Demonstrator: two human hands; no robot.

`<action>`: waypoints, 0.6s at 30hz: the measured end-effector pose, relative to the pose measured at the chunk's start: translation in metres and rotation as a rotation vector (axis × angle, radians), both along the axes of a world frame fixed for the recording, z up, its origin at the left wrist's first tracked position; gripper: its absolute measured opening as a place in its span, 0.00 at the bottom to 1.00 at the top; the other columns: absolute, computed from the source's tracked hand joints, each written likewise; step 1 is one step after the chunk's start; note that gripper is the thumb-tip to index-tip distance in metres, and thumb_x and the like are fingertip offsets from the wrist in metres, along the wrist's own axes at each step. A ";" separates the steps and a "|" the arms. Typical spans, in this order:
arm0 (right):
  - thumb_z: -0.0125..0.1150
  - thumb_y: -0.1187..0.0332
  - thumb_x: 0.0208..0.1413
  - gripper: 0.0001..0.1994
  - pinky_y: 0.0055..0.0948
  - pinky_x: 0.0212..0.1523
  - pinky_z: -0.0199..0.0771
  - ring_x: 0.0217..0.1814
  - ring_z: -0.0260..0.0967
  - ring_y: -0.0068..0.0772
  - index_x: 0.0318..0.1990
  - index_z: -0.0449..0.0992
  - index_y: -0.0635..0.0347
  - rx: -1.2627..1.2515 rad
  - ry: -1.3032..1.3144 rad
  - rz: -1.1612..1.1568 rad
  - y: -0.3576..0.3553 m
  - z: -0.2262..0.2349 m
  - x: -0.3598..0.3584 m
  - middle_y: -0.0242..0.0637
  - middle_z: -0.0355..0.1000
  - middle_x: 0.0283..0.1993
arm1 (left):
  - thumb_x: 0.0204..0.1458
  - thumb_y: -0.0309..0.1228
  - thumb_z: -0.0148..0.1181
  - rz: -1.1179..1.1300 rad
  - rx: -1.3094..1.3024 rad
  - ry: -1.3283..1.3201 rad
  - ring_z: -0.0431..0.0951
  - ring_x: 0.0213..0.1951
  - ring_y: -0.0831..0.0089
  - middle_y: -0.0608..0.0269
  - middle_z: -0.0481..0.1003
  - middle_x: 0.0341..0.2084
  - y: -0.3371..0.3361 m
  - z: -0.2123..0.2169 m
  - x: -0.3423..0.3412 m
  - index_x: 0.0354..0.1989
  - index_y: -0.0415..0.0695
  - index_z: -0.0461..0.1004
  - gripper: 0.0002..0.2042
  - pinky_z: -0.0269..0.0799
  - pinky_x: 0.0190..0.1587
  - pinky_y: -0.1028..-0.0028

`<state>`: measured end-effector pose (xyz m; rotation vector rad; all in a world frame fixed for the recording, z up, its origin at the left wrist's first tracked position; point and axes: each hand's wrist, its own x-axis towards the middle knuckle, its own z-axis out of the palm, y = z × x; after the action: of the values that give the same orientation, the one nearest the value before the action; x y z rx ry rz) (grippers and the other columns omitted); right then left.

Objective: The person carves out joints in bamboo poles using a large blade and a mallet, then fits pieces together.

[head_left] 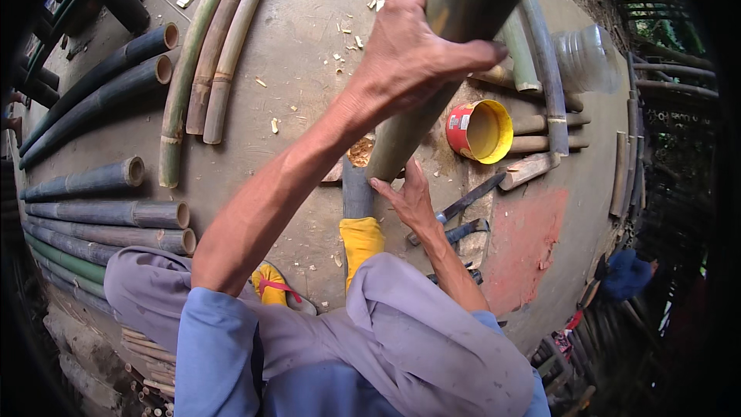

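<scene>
A thick green-brown bamboo pole (421, 120) slants from the top of the view down toward the middle. My left hand (417, 42) is wrapped round its upper part, the thumb across the right side. Lower down, my right hand (413, 197) holds the pole near its bottom end, thumb and fingers to either side of it. That end meets a grey bamboo piece (357, 193) on the ground, which has a pale, rough-cut hollow (360, 151). A yellow sock (360, 243) lies against this piece's near end, beyond my knee.
Right of the pole are a red-and-yellow tin (495, 133), a long-bladed knife (471, 199), a split wood block (529, 171) and a clear plastic jug (583, 62). Several bamboo poles (108, 212) lie at left, with three more (212, 69) farther off. Pale chips litter the concrete floor (301, 216).
</scene>
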<state>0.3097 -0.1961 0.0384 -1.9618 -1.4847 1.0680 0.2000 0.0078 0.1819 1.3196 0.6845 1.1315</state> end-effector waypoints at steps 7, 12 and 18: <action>0.64 0.58 0.53 0.34 0.41 0.61 0.63 0.60 0.65 0.44 0.64 0.58 0.58 0.173 0.004 0.196 0.011 -0.018 0.005 0.46 0.66 0.57 | 0.33 0.29 0.67 0.194 0.304 -0.129 0.78 0.30 0.50 0.49 0.74 0.27 -0.062 0.020 0.002 0.38 0.38 0.67 0.22 0.75 0.34 0.62; 0.59 0.57 0.56 0.33 0.40 0.62 0.62 0.60 0.65 0.42 0.66 0.56 0.59 0.065 0.026 0.173 0.009 0.018 0.000 0.47 0.66 0.57 | 0.30 0.29 0.68 0.259 0.365 -0.086 0.71 0.27 0.58 0.57 0.68 0.25 -0.096 0.021 0.001 0.39 0.41 0.68 0.24 0.65 0.29 0.62; 0.54 0.55 0.59 0.33 0.38 0.64 0.61 0.60 0.65 0.40 0.67 0.53 0.60 0.004 -0.054 0.064 0.021 0.130 0.024 0.48 0.66 0.57 | 0.31 0.34 0.72 0.163 0.421 -0.063 0.76 0.31 0.58 0.58 0.73 0.28 -0.120 0.012 -0.003 0.42 0.43 0.71 0.25 0.71 0.34 0.64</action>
<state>0.3336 -0.1752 0.1680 -1.9669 -1.5863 1.0460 0.1972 -0.1123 0.1935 1.5921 0.5303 1.5009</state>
